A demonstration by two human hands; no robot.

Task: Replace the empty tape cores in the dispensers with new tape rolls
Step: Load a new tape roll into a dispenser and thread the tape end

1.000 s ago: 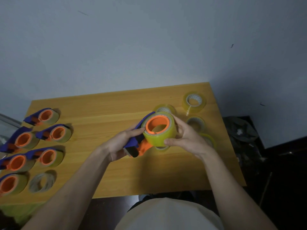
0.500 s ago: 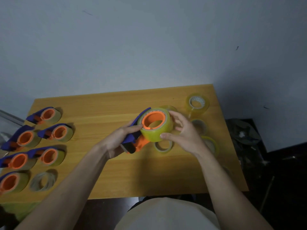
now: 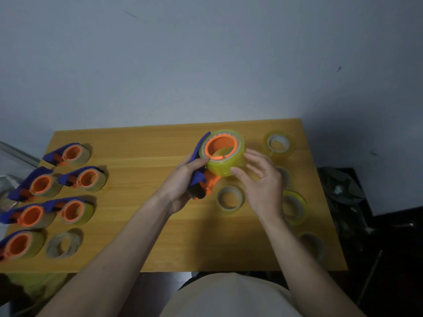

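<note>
Now, near the frame's centre, the left hand (image 3: pixel 183 181) grips a blue-and-orange dispenser (image 3: pixel 201 179) by its handle, fingers curled round it and the thumb lying along the edge of the yellow roll (image 3: pixel 225 163) seated on the orange hub. The dispenser is held above the wooden table (image 3: pixel 142 156). The right hand (image 3: pixel 261 181) is beside the roll with its fingers spread and nearly straight; the thumb tip touches the roll's lower side. Just below the dispenser a thin core (image 3: pixel 230 200) lies flat on the table. Right of the hands lie more rolls, one at the upper right (image 3: pixel 279 145) and a bright yellow one (image 3: pixel 295 208) lower down. At the left edge six loaded dispensers (image 3: pixel 80 179) sit in a cluster, with a bare core (image 3: pixel 63 245) at their lower right.
</note>
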